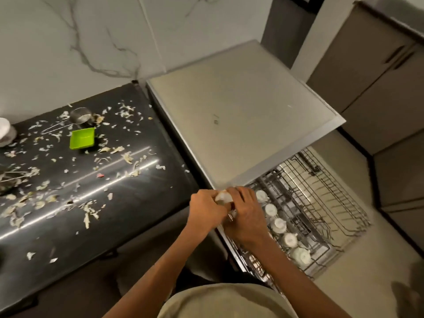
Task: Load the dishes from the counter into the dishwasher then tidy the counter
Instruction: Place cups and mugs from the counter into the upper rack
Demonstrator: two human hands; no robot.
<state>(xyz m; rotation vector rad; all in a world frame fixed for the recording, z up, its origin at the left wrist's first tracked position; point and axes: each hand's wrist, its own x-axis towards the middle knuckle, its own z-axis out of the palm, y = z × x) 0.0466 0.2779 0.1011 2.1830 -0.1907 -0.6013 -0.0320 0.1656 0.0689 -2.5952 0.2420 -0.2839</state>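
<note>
Your left hand (pixel 205 208) and right hand (pixel 244 216) meet at the front corner of the dishwasher's grey top (pixel 241 115), fingers closed together around a small pale object (pixel 223 197); you cannot tell what it is. The pulled-out wire rack (pixel 321 203) juts over bare floor (pixel 358 283), with cabinets (pixel 378 76) beyond. Five white cups (pixel 278 224) sit inverted in a row along its near side; the rest looks unfilled. The black counter (pixel 128 203) holds scattered scraps (pixel 89 212), a green tray (pixel 82 138) and a metal strainer (pixel 80 115).
</note>
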